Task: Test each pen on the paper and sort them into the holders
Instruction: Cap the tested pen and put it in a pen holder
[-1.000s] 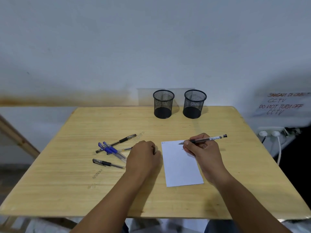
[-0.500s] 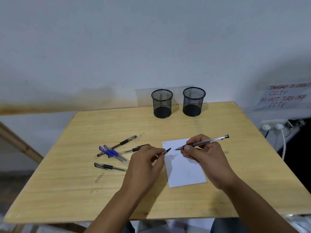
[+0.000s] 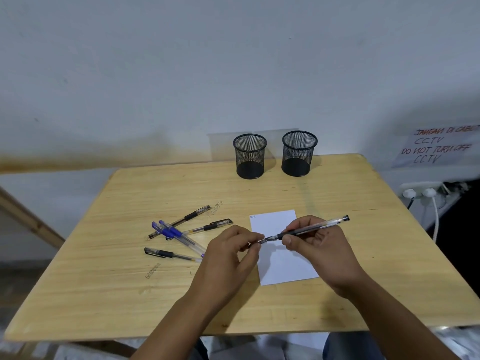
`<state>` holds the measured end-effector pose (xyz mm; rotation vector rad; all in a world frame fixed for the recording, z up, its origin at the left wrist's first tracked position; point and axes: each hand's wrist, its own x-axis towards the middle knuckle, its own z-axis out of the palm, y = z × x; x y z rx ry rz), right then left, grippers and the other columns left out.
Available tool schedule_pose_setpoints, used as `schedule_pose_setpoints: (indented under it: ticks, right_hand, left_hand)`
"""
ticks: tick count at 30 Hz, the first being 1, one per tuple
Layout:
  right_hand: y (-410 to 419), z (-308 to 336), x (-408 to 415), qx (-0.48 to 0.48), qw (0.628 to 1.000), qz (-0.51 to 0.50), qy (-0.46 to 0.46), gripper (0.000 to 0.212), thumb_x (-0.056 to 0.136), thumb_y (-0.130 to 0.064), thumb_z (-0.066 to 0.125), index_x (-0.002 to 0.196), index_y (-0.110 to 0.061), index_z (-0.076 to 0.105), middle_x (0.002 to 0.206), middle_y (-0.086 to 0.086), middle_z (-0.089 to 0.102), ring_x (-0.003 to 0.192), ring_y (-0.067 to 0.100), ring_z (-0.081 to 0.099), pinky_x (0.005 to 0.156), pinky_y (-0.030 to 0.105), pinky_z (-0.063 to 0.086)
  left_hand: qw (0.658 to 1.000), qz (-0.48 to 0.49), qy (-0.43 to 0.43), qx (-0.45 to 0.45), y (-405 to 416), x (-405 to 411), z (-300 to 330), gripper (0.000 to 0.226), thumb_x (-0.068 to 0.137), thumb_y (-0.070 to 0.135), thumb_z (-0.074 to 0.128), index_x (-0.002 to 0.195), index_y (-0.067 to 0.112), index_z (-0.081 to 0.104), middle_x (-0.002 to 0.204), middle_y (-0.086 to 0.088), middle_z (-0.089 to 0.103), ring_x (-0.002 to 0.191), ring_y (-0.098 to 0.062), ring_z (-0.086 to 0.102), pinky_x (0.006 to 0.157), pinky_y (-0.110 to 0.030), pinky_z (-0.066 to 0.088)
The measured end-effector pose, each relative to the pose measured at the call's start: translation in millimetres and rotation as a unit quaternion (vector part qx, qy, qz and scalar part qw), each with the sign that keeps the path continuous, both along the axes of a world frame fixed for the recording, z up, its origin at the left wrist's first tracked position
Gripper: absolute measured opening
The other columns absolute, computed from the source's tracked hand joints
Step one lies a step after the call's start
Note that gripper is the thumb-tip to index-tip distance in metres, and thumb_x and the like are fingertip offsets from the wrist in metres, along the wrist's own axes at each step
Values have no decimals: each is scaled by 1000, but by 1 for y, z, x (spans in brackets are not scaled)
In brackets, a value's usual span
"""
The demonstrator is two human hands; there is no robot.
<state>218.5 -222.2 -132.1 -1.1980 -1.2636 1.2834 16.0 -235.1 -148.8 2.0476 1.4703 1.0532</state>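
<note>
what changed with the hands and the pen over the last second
The right hand lifted the pen off the paper. The left hand left the table, brought the cap up and now pinches it at the pen's tip. The five loose pens, both holders and the paper stayed put.

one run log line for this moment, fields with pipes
right hand: grips black pen | left hand: pinches cap at its tip | paper: small mark | holders: no pens

Perhaps an office: CCTV notice [image 3: 436,149], desk [image 3: 130,294]
</note>
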Motion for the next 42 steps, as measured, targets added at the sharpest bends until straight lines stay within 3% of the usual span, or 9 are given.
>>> schedule_pose_setpoints:
  ticks: [9, 15, 24, 29, 33, 38, 42]
  right_hand:
    - [-4, 0, 0, -22, 1000, -8, -11, 13, 78, -1, 78, 88, -9, 73, 83, 9, 76, 75, 16, 70, 72, 27, 55]
    - [-10, -1, -2, -36, 999, -18, -12, 14, 76, -4, 80, 88, -11, 76, 82, 9, 77, 73, 23, 70, 78, 43, 58]
    - [-15, -4, -4, -17, 998, -31, 43, 16, 74, 3, 78, 85, -9, 76, 82, 8, 78, 74, 16, 72, 68, 23, 58]
    - [-19, -11, -7, -7, 997, -45, 54, 19, 63, -17, 82, 81, -14, 78, 82, 10, 78, 75, 21, 72, 75, 30, 60]
    - [-20, -16, -8, 0, 997, -46, 66, 18, 62, -16, 81, 79, -16, 77, 81, 9, 78, 75, 19, 73, 71, 24, 58]
    - [-17, -19, -8, -9, 997, -41, 58, 21, 63, -17, 82, 83, -16, 77, 84, 9, 78, 82, 23, 74, 79, 31, 60]
    - [-11, -19, -6, -12, 998, -35, 50, 16, 71, -8, 81, 86, -11, 76, 86, 7, 78, 83, 20, 74, 77, 27, 59]
  left_hand:
    - [999, -32, -14, -13, -3, 2, -1, 20, 94, 17, 64, 110, 25, 74, 98, 15, 64, 91, -7, 63, 76, -29, 52]
    - [999, -43, -34, 0, -2, 3, -2, 19, 91, 16, 69, 107, 24, 75, 98, 13, 67, 90, -7, 66, 77, -27, 54]
    - [992, 8, -103, -68, -3, 4, -1, 13, 87, 24, 74, 98, 29, 78, 90, 23, 73, 85, -1, 68, 76, -27, 54]
    - [991, 8, -117, -67, -4, 3, -4, 13, 85, 19, 76, 93, 28, 79, 86, 20, 74, 81, -1, 69, 74, -21, 52]
    - [994, 14, -101, -48, -3, 6, -5, 12, 84, 17, 76, 92, 27, 80, 85, 18, 75, 80, 1, 68, 73, -16, 50]
    - [994, 18, -100, -39, -3, 7, -6, 12, 84, 17, 76, 92, 25, 80, 85, 16, 75, 80, 2, 67, 72, -16, 50]
    - [994, 22, -94, -43, 1, 10, -5, 12, 84, 18, 76, 92, 27, 79, 85, 22, 73, 81, 4, 67, 73, -13, 49]
